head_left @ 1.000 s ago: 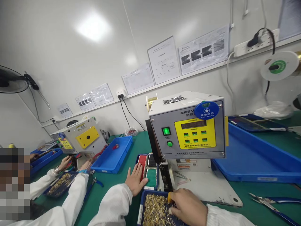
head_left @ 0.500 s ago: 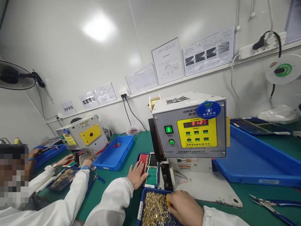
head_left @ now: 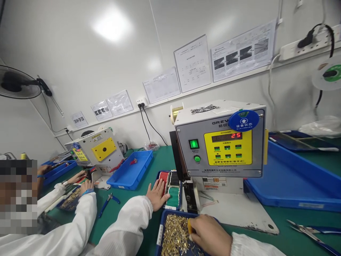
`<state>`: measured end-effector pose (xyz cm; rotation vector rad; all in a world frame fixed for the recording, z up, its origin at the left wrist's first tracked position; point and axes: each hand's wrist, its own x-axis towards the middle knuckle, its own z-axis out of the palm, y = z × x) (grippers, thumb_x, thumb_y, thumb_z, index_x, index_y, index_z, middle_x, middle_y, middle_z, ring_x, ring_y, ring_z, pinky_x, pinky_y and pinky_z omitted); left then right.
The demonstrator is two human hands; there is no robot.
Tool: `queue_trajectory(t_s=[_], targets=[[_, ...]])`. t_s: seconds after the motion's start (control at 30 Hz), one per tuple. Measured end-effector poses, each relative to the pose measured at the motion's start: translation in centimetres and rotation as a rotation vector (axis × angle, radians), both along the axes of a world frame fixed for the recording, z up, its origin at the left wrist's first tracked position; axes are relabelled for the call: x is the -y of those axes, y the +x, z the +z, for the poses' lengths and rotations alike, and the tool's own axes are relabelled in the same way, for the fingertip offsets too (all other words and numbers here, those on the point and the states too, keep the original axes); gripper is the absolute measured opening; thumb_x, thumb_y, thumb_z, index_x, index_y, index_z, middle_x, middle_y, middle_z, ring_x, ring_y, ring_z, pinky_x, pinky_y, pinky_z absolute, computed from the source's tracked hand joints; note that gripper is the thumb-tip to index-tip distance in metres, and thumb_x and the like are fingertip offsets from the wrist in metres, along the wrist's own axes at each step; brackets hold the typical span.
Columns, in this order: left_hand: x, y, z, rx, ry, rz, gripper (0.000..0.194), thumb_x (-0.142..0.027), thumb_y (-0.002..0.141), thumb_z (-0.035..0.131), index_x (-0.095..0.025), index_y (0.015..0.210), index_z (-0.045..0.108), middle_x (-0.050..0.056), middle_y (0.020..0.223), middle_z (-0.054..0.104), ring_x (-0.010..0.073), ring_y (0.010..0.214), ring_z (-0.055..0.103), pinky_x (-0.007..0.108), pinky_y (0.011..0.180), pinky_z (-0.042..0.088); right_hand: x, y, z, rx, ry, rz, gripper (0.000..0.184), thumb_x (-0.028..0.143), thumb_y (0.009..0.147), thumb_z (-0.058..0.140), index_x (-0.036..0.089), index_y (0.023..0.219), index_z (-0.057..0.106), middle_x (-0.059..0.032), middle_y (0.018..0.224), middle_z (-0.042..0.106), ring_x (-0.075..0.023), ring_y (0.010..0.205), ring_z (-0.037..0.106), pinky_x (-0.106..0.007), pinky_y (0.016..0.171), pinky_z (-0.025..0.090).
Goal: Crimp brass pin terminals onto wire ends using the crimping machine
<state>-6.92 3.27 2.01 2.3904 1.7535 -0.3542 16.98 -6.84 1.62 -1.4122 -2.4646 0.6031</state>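
The fingers [head_left: 159, 185] of the left hand [head_left: 155, 200] lie open and spread over the red wires [head_left: 163, 176] in the divided blue tray [head_left: 181, 200], the thumb near the green wires [head_left: 173, 195]. From where I stand, light, flat pressure seems best there, so the pale ends stay even and one wire can be slid free unbent. Black wires [head_left: 174, 179] lie in the compartment behind the green.

Next comes the crimping machine [head_left: 194, 160], its display lit at 25; I'd keep knuckles well out from under its black press head [head_left: 189, 199].

Just in front, the right hand [head_left: 211, 233] curls over the gold-coloured metal terminals [head_left: 174, 234] in their own blue tray, a yellow piece [head_left: 190, 226] at its fingertips. Whether they pinch a terminal I can't tell. Picking one singly, by its edge, would probably avoid tangles or crushing.
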Motion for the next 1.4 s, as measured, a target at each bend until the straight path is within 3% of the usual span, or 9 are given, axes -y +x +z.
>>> queue_trajectory(t_s=[0.2, 0.33, 0.53, 0.67, 0.83, 1.1, 1.23, 1.33, 1.4], targets=[[-0.1, -0.2, -0.5, 0.0, 0.018, 0.013, 0.079, -0.067, 0.087, 0.002, -0.019, 0.149, 0.003, 0.002, 0.156, -0.001, 0.0258, 0.144, -0.002, 0.057, 0.114, 0.007, 0.1, -0.2, 0.0, 0.018, 0.037, 0.042, 0.01, 0.016, 0.076, 0.053, 0.018, 0.071, 0.061, -0.0061, 0.073, 0.068, -0.0234, 0.071, 0.063, -0.028, 0.056, 0.028], [0.0, -0.6, -1.2, 0.123, 0.081, 0.044, 0.074, -0.064, 0.089, 0.008, -0.021, 0.149, 0.011, 0.001, 0.156, 0.007, 0.0259, 0.144, 0.004, 0.055, 0.115, 0.011, 0.2, -0.3, -0.1, -0.021, 0.082, 0.031, 0.01, 0.013, 0.074, 0.051, 0.018, 0.065, 0.054, -0.0047, 0.071, 0.064, -0.0209, 0.069, 0.06, -0.027, 0.057, 0.029], [-1.2, -1.4, -1.7, 0.293, 0.346, 0.121, 0.043, -0.032, 0.095, 0.032, -0.019, 0.13, 0.052, 0.005, 0.14, 0.047, 0.021, 0.134, 0.034, 0.037, 0.111, 0.029, 0.1, 0.0, -0.2, -0.18, 0.131, 0.014, 0.009, 0.011, 0.074, 0.048, 0.018, 0.07, 0.051, -0.0043, 0.082, 0.059, -0.0171, 0.07, 0.056, -0.025, 0.059, 0.034], [-3.3, -1.4, -1.1, 0.293, 0.375, 0.143, 0.03, -0.021, 0.091, 0.043, -0.02, 0.109, 0.066, 0.005, 0.116, 0.062, 0.0189, 0.113, 0.05, 0.031, 0.102, 0.037, -0.2, 0.0, -0.5, -0.201, 0.129, -0.043, 0.016, 0.004, 0.07, 0.044, 0.019, 0.071, 0.049, -0.0023, 0.077, 0.059, -0.0176, 0.071, 0.057, -0.025, 0.061, 0.034], [-5.4, -1.0, -0.6, 0.279, 0.326, 0.182, 0.017, -0.015, 0.081, 0.058, -0.021, 0.089, 0.072, 0.005, 0.095, 0.064, 0.0192, 0.097, 0.055, 0.029, 0.088, 0.04, -0.4, 0.0, -0.4, -0.169, 0.091, -0.115, 0.013, 0.008, 0.074, 0.045, 0.02, 0.069, 0.047, -0.0018, 0.069, 0.059, -0.0181, 0.065, 0.057, -0.026, 0.058, 0.032], [-6.9, -0.5, 0.1, 0.322, 0.287, 0.211, 0.017, -0.005, 0.077, 0.057, -0.016, 0.068, 0.066, 0.004, 0.078, 0.062, 0.0166, 0.082, 0.056, 0.026, 0.075, 0.037, -0.8, 0.2, -0.5, -0.243, 0.041, -0.077, 0.019, 0.017, 0.087, 0.045, 0.019, 0.074, 0.059, -0.0049, 0.081, 0.063, -0.019, 0.073, 0.06, -0.026, 0.064, 0.04], [-7.0, 0.2, 0.4, 0.399, 0.355, 0.261, 0.017, -0.013, 0.086, 0.049, -0.015, 0.082, 0.065, 0.006, 0.085, 0.064, 0.0169, 0.083, 0.056, 0.026, 0.073, 0.038, -1.1, 0.3, -0.9, -0.277, 0.028, -0.063, 0.024, 0.021, 0.09, 0.045, 0.018, 0.073, 0.061, -0.0053, 0.081, 0.061, -0.0188, 0.074, 0.059, -0.026, 0.065, 0.042], [-6.0, 1.8, -0.3, 0.468, 0.383, 0.261, 0.023, -0.016, 0.091, 0.042, -0.016, 0.098, 0.063, 0.007, 0.094, 0.066, 0.0167, 0.088, 0.057, 0.026, 0.075, 0.04, -1.3, 0.4, -1.0, -0.317, 0.026, -0.069, 0.021, 0.02, 0.089, 0.046, 0.019, 0.075, 0.062, -0.0044, 0.082, 0.061, -0.0181, 0.073, 0.059, -0.026, 0.065, 0.042], [-5.2, 3.1, -0.9, 0.507, 0.365, 0.22, 0.024, -0.014, 0.089, 0.046, -0.018, 0.106, 0.063, 0.006, 0.1, 0.066, 0.016, 0.093, 0.058, 0.025, 0.079, 0.041, -1.4, 0.4, -1.1, -0.326, 0.003, -0.113, 0.014, 0.02, 0.087, 0.049, 0.02, 0.078, 0.06, -0.0029, 0.078, 0.061, -0.0176, 0.07, 0.058, -0.026, 0.063, 0.042]])
